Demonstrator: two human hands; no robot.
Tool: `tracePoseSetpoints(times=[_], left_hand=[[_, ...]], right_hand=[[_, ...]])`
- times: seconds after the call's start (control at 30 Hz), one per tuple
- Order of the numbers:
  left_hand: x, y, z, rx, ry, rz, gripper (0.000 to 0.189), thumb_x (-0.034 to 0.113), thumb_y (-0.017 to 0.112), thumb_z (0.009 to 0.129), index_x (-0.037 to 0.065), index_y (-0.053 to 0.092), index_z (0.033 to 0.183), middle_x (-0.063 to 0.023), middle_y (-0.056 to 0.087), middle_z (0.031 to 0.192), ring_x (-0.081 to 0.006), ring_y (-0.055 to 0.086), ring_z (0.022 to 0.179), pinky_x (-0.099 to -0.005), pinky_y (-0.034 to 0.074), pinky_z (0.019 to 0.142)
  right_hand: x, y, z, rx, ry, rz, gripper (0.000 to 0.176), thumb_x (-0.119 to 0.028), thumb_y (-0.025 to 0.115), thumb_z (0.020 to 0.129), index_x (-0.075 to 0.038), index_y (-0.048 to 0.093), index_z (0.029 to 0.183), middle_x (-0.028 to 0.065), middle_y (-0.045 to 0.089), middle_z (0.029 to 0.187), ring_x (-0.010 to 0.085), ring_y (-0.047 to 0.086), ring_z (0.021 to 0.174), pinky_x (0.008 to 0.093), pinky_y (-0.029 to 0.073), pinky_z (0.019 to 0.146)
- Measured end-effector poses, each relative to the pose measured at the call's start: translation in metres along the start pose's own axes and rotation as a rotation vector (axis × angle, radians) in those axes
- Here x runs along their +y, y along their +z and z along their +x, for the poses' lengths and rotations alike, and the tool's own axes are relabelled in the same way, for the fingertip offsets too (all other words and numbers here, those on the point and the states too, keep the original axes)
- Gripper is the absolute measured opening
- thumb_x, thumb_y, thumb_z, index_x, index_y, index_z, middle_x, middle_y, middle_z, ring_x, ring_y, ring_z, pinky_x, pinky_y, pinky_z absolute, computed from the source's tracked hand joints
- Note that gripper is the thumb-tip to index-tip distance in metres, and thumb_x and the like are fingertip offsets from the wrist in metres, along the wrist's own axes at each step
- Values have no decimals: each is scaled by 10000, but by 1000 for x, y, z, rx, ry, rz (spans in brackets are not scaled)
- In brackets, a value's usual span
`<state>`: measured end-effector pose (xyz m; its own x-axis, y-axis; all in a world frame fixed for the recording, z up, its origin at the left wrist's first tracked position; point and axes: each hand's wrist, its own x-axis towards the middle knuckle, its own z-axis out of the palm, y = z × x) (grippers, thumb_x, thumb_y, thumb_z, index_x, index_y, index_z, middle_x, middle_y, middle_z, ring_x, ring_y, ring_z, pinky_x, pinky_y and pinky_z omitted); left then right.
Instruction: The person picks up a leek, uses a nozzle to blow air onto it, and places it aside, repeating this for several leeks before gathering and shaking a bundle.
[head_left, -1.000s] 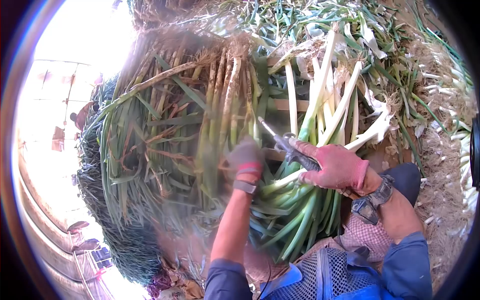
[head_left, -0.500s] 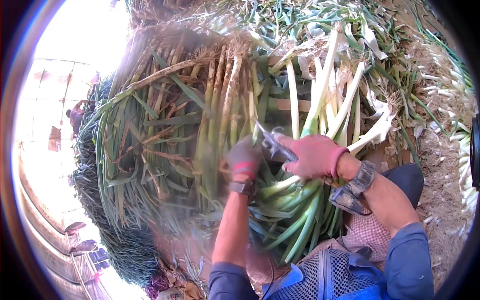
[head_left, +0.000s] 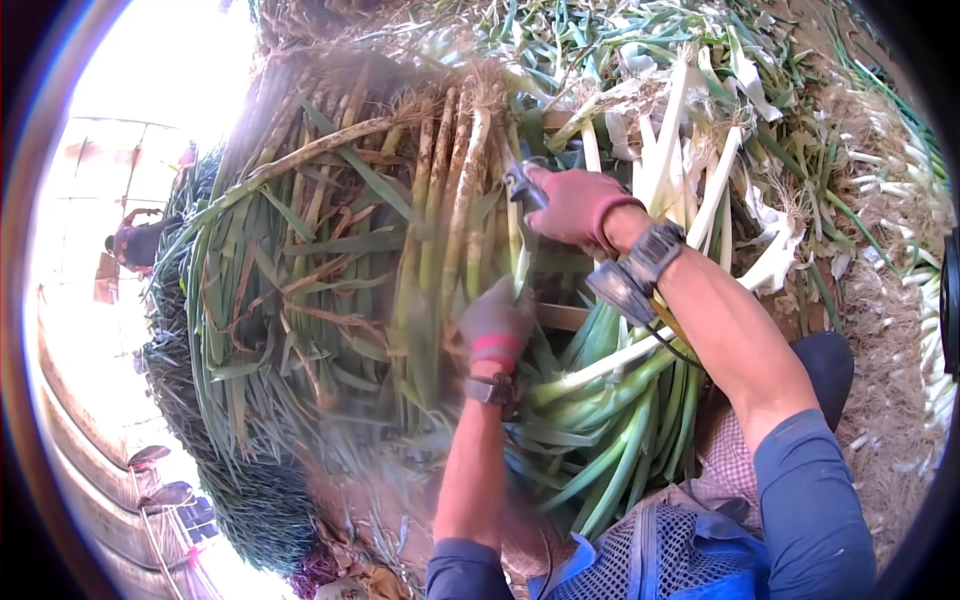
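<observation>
Person (head_left: 135, 240) in background, far left. Untrimmed leek heap (head_left: 330, 270) fills centre-left, roots up. Left grip (head_left: 497, 325), gloved, clenched on a leek stalk (head_left: 516, 250) at heap's edge; forearm vertical. Right grip (head_left: 575, 205), gloved, reaches across above it, grasping scissors (head_left: 520, 183). Trimmed white leeks (head_left: 700, 180) right.

Gloves: right hand (head_left: 575, 205) pink, left hand (head_left: 497, 325) grey-pink; blue sleeves (head_left: 810, 490).

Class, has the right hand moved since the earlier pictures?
Yes: the right hand went up and left, away from the wooden slat, towards the leek roots.
</observation>
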<state>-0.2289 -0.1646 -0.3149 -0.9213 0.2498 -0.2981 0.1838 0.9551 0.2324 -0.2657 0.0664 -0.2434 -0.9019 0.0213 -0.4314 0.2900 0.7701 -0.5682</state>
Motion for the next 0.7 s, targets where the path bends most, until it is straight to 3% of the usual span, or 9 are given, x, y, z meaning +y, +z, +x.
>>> tracePoseSetpoints(times=[0.17,0.27,0.37,0.4,0.53,0.57,0.67,0.7], left_hand=[[-2,5,-7,-14,48,96,361,452,663,990,128,667,1149,-205,773,1030,-441,730,995,-557,552,848],[-1,7,-15,-64,75,93,384,466,667,983,136,662,1180,-214,775,1035,-440,735,1000,-557,555,849],[-1,9,-24,-60,108,37,392,457,683,972,133,676,1192,-215,774,1036,-445,732,1001,-553,558,861],[-1,9,-28,-96,124,-39,387,441,692,966,136,691,1205,-211,776,1051,-443,731,1011,-547,561,872],[6,12,-59,-212,125,-223,409,388,734,939,155,731,1275,-202,776,1118,-433,727,1057,-519,566,913],[1,18,-65,-209,180,-165,606,386,787,905,147,679,1452,-215,781,1137,-379,763,1060,-454,577,918],[-2,24,-81,-208,215,-187,630,414,783,910,153,666,1472,-216,777,1154,-373,763,1062,-452,577,922],[8,15,-88,-232,216,-106,545,362,750,932,133,685,1422,-192,774,1171,-386,740,1089,-484,571,951]], right_hand=[[20,13,0,52,-52,-6,829,-474,684,939,-163,413,1658,237,774,1126,416,750,1031,478,577,950],[29,8,-47,-49,-78,-19,859,-498,698,925,-145,414,1655,224,775,1117,400,759,993,473,587,903],[38,10,-96,-149,-74,-11,878,-518,695,920,-142,408,1659,203,777,1014,369,760,879,458,589,864],[31,0,-117,-236,-34,-14,820,-484,675,963,-147,409,1661,175,773,960,332,767,878,458,599,846],[49,9,-167,-160,-145,-96,830,-499,686,950,-151,419,1655,195,770,959,387,762,911,482,595,858],[53,10,-175,-111,-151,-98,828,-499,690,946,-153,427,1650,205,769,963,404,759,924,488,593,863],[62,9,-193,-79,-144,-93,816,-502,688,945,-159,441,1643,212,767,962,412,756,936,500,588,881],[61,8,-201,-142,-156,-65,823,-502,686,938,-163,437,1646,215,767,985,420,753,957,506,580,912]])
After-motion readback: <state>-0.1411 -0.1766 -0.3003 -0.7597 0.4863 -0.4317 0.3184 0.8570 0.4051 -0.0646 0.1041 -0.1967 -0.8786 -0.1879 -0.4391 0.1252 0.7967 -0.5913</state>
